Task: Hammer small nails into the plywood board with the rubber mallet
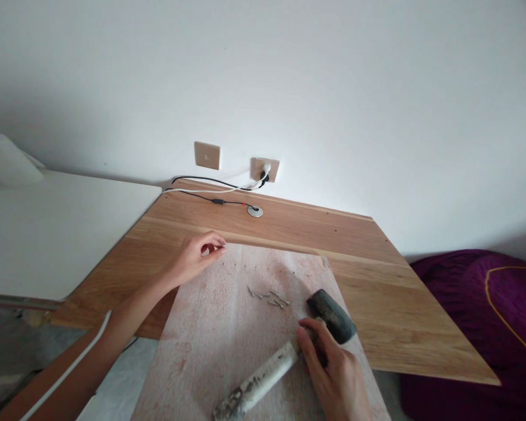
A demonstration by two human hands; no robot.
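A pale whitewashed board (228,339) lies on a wooden desk (377,292). My left hand (199,252) rests at the board's far left corner, fingers pinched together on something too small to name. My right hand (335,371) lies on a hammer (289,345) with a dark head and a paint-stained white handle, fingers curled over the neck just below the head. The hammer lies flat on the board. Several loose nails (269,297) lie in a small heap on the board between the two hands.
A white table (48,228) adjoins the desk on the left. Wall sockets (264,169) with black and white cables sit at the desk's back, near a round cable grommet (255,211). A purple beanbag (486,316) lies at the right on the floor.
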